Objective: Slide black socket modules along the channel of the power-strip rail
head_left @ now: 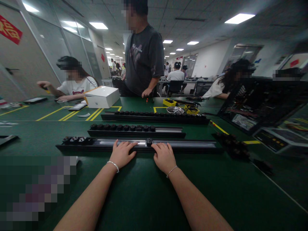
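Note:
A long black rail (192, 146) with a shiny channel lies crosswise in front of me. My left hand (122, 154) rests on its near side, fingers spread, with the index finger reaching along the channel. My right hand (165, 157) lies on the rail farther right, fingers apart. Its index fingertip is at the right side of a small black block (149, 142) that sits in the channel; whether it presses on the block I cannot tell. Several dark parts (77, 140) are grouped at the rail's left end.
Behind stand two more black rails, a shorter one (168, 131) and a longer one (156, 118), both bearing rows of dark parts. A white box (103, 97), yellow trays (169, 102) and a metal bowl (175, 110) are farther back. An open computer case (255, 106) stands right. People are around the table.

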Action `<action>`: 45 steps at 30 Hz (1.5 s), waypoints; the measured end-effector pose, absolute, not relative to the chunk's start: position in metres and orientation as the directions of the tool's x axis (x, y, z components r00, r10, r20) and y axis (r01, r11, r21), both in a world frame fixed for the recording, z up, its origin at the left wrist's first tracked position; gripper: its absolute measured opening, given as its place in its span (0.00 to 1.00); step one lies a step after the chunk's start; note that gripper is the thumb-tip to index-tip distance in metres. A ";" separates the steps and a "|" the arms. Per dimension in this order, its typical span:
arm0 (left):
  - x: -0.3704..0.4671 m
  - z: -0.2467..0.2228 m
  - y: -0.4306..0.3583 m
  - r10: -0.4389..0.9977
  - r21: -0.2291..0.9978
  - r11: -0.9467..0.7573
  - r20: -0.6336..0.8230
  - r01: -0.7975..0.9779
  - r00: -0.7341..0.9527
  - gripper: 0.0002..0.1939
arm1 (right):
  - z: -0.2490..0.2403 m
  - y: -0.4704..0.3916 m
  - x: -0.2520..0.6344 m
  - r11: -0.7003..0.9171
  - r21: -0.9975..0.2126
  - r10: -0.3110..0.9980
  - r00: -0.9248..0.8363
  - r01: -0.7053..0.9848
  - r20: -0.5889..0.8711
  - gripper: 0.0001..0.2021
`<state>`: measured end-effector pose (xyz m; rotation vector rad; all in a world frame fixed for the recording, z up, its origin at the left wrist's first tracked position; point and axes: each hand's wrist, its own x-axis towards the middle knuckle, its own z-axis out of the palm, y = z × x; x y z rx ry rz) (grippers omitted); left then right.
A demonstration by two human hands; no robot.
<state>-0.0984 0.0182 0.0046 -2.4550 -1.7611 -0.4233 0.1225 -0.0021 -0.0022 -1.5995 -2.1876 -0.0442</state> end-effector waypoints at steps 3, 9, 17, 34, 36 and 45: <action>-0.099 0.005 0.018 0.912 0.084 -0.333 0.282 0.939 0.299 0.21 | -0.003 -0.002 0.123 0.340 -0.233 0.898 -0.240 0.911 0.370 0.19; -0.100 0.003 0.019 0.908 0.085 -0.341 0.286 0.936 0.305 0.21 | -0.002 -0.002 0.123 0.345 -0.245 0.894 -0.238 0.906 0.379 0.18; -0.100 0.003 0.019 0.913 0.088 -0.334 0.277 0.938 0.299 0.20 | -0.002 0.000 0.126 0.338 -0.235 0.892 -0.231 0.911 0.389 0.18; -0.100 0.002 0.020 0.909 0.092 -0.337 0.289 0.937 0.299 0.21 | -0.003 -0.001 0.129 0.311 -0.240 0.897 -0.201 0.919 0.393 0.18; -0.101 0.002 0.020 0.908 0.093 -0.340 0.291 0.936 0.301 0.21 | -0.002 -0.001 0.130 0.310 -0.240 0.899 -0.201 0.920 0.389 0.18; -0.101 0.002 0.020 0.915 0.091 -0.333 0.271 0.938 0.299 0.21 | 0.003 -0.002 0.134 0.276 -0.219 0.915 -0.186 0.936 0.357 0.17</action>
